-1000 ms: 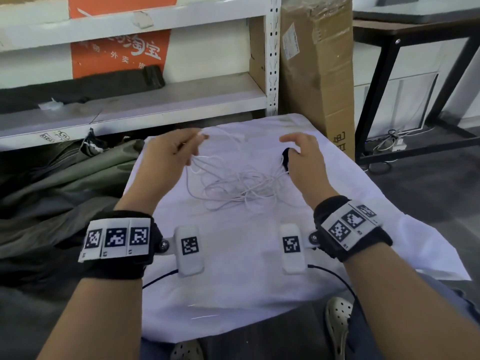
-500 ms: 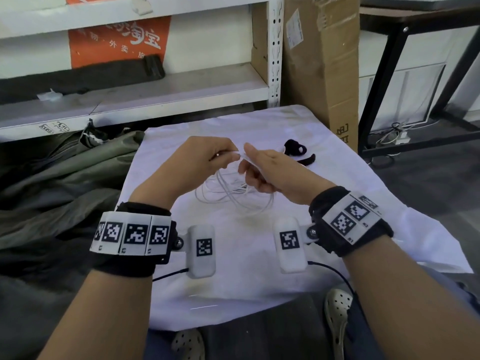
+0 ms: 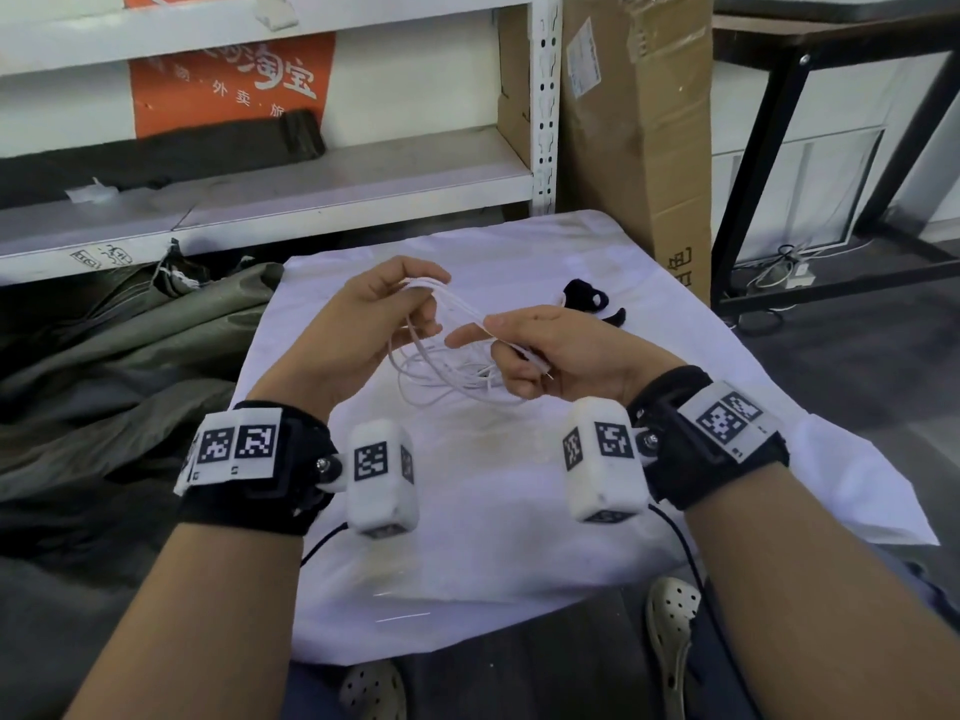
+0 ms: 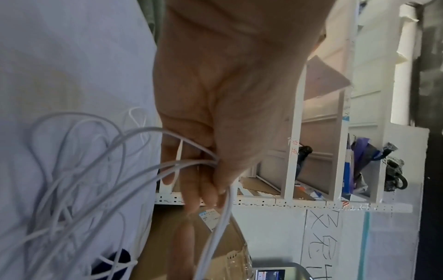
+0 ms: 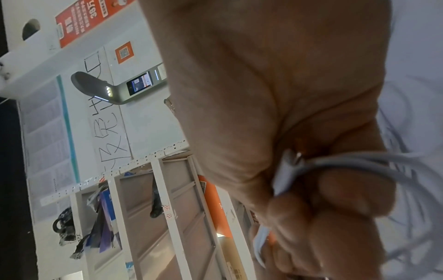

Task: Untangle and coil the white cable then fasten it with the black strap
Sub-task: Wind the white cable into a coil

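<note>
A thin white cable (image 3: 447,376) lies in tangled loops on the white cloth (image 3: 493,511) and rises into both hands. My left hand (image 3: 395,309) pinches several strands (image 4: 191,163) between thumb and fingers, held above the cloth. My right hand (image 3: 524,350) grips the cable's plug end (image 5: 287,170) in curled fingers, with a short taut run of cable between the two hands. The black strap (image 3: 587,298) lies on the cloth beyond my right hand, apart from both hands.
White metal shelving (image 3: 311,200) stands behind the cloth, with a tall cardboard box (image 3: 639,137) at the back right and a black table frame (image 3: 769,174) further right. Olive fabric (image 3: 114,345) is heaped to the left. My feet in pale clogs (image 3: 670,631) show below the cloth.
My hands came together from the sides of the tangle and lifted strands off the cloth. Since then they have drawn a little apart, with cable stretched between them. The strap stays uncovered.
</note>
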The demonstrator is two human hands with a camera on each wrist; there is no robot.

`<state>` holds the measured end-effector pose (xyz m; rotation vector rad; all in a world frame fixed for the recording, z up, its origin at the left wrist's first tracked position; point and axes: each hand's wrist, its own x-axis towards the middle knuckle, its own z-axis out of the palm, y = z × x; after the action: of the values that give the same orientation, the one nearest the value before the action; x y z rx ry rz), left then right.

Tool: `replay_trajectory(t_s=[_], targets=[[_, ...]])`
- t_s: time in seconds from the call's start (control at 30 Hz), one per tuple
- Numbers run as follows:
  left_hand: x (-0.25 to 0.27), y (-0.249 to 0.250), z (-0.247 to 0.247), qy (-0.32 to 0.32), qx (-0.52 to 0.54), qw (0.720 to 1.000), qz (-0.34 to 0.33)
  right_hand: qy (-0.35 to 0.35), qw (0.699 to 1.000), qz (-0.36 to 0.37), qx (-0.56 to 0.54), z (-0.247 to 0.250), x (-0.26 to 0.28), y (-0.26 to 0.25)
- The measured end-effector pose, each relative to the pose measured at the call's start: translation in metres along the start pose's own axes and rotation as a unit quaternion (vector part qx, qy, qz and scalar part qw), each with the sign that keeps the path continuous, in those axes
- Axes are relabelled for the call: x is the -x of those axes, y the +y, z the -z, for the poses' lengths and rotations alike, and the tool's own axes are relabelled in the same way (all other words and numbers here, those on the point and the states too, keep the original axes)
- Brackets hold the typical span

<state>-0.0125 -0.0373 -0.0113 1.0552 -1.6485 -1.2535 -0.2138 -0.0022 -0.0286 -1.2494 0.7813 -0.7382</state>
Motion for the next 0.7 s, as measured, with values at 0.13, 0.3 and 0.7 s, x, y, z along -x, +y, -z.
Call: replay_trajectory(t_s=[0.13,0.3,0.7], targets=[[-0.001,0.004,-0.005,0.026,0.084,0.996,0.028,-0.025,0.997,0.007,-0.069,-0.005,0.001,-0.001],[-0.006,0.009,-0.021,0.037,0.066,0.997,0.017,-0.044,0.987,-0.005,-0.155,-0.008,0.002,-0.008],[-0.018,0.006,-0.042,-0.026,0.041,0.999,-0.022,-0.065,0.918,0.147,-0.363,-0.004,0.002,-0.056]])
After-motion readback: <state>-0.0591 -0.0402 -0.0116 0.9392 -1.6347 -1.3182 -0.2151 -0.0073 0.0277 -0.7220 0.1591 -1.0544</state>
